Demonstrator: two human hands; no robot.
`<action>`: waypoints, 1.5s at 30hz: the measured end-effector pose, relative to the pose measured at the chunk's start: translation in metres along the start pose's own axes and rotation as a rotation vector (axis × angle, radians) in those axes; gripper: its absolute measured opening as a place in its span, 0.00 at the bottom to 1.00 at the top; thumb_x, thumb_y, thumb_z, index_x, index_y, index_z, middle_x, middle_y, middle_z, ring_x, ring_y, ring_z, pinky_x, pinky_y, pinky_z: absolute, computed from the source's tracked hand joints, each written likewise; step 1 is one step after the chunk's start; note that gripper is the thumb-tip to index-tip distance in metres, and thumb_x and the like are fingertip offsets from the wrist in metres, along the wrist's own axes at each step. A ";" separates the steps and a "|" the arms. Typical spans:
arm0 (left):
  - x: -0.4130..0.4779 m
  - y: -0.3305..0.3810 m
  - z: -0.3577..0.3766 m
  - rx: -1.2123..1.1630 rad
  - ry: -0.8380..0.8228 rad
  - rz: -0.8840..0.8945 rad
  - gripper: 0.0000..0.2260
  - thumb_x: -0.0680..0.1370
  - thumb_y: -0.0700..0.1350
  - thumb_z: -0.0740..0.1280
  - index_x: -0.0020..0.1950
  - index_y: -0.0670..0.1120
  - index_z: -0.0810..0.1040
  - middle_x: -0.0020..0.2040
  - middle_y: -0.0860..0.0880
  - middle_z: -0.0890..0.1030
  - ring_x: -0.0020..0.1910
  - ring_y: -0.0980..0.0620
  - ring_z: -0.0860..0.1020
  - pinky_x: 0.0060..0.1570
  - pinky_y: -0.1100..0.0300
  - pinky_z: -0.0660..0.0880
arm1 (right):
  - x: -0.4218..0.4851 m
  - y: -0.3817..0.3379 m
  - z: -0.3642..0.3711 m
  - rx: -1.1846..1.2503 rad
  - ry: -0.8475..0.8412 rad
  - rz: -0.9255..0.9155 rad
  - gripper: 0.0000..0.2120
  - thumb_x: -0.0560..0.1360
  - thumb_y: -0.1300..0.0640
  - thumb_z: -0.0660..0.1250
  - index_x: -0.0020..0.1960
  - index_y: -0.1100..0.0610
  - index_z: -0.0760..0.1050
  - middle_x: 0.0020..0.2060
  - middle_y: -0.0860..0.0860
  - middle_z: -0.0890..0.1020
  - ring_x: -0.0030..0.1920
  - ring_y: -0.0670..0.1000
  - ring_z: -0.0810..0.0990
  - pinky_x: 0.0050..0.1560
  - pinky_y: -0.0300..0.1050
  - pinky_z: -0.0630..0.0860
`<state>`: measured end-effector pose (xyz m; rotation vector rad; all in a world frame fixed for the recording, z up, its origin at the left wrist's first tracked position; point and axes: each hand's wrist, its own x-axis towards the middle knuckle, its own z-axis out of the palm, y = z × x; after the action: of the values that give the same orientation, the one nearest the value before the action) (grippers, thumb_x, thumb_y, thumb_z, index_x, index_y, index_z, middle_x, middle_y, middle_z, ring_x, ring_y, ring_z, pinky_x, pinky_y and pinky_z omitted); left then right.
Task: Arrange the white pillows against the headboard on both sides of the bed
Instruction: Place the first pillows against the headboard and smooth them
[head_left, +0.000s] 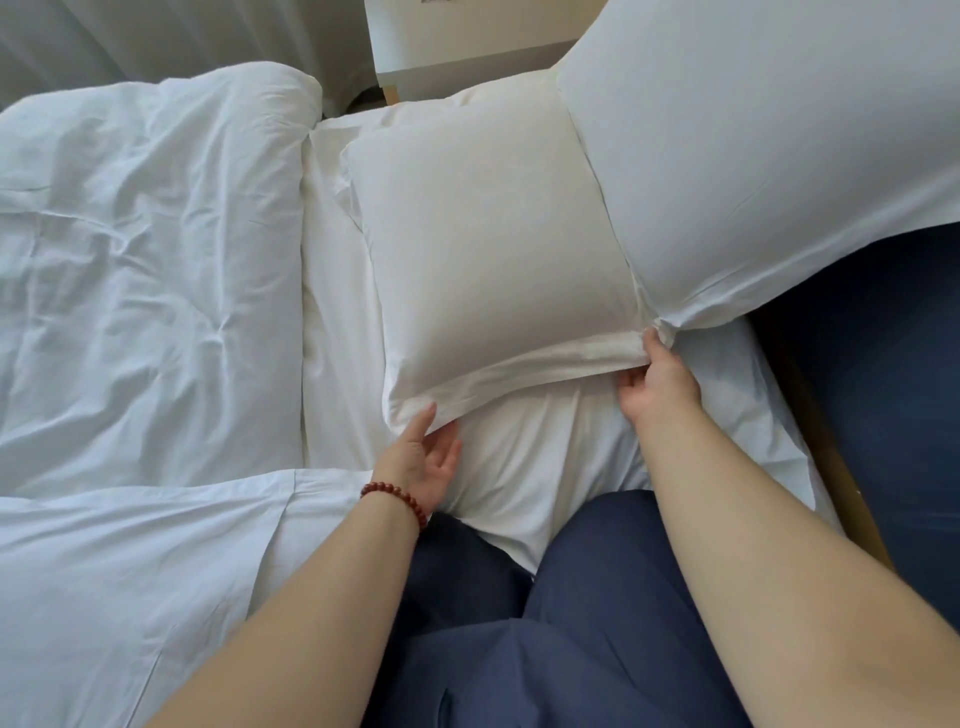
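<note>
1. Shows a square white fabric pillow (493, 234) lying flat on the white bed sheet (540, 467) in the middle of the view.
2. Pinches its near left corner with the left hand (421, 462): thumb on top of the flap, fingers reaching beneath, their tips hidden by the fabric.
3. Grips its near right corner with the right hand (657, 382): thumb over the hem, fingers curled under and only partly seen.
4. Shows a larger plump white pillow (769, 156) at upper right, overlapping the square pillow's right edge. Cut off by the top and right borders, so cannot tell its full outline.
5. Shows a dark blue padded surface (893, 389) at the right, partly covered by the larger pillow. Cannot tell for certain whether a headboard. Runs just beside a narrow strip of wooden frame (831, 467).
6. Shows a rumpled white duvet (145, 260) filling the left side, cropped by the left border and hiding the bed beneath.
7. Wears a red bead bracelet (397, 501) on the left wrist, its far side out of sight.
8. Shows a white bedside table (467, 47) at the top, sliced off by the border, and a pale curtain (104, 36) at top left, soft and hard to make out.
9. Shows dark blue trousers (597, 623) at the bottom, pressed onto the sheet and cut off below.
</note>
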<state>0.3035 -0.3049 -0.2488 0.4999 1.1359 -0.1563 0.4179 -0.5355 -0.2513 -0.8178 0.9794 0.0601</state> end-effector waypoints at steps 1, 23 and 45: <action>-0.001 -0.006 0.004 0.002 -0.008 -0.011 0.13 0.75 0.40 0.73 0.58 0.45 0.76 0.57 0.45 0.80 0.53 0.50 0.81 0.54 0.55 0.76 | -0.001 0.003 -0.004 -0.015 0.045 -0.036 0.03 0.76 0.59 0.71 0.49 0.55 0.78 0.43 0.51 0.81 0.43 0.49 0.81 0.45 0.41 0.80; 0.022 -0.074 0.079 0.159 -0.189 -0.010 0.14 0.78 0.46 0.70 0.62 0.46 0.75 0.60 0.50 0.80 0.58 0.53 0.79 0.60 0.57 0.73 | 0.015 -0.043 -0.022 -0.079 -0.130 -0.267 0.09 0.74 0.63 0.71 0.53 0.55 0.80 0.51 0.54 0.85 0.52 0.53 0.84 0.57 0.51 0.80; 0.023 -0.002 0.014 -0.217 0.016 0.157 0.13 0.76 0.48 0.71 0.58 0.44 0.77 0.54 0.49 0.80 0.54 0.51 0.78 0.59 0.57 0.73 | -0.040 0.078 0.017 -0.291 -0.265 0.359 0.05 0.77 0.61 0.69 0.50 0.58 0.75 0.48 0.54 0.82 0.50 0.51 0.80 0.54 0.43 0.76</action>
<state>0.3243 -0.3100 -0.2659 0.3956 1.1096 0.1062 0.3761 -0.4571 -0.2625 -0.8637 0.8651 0.6169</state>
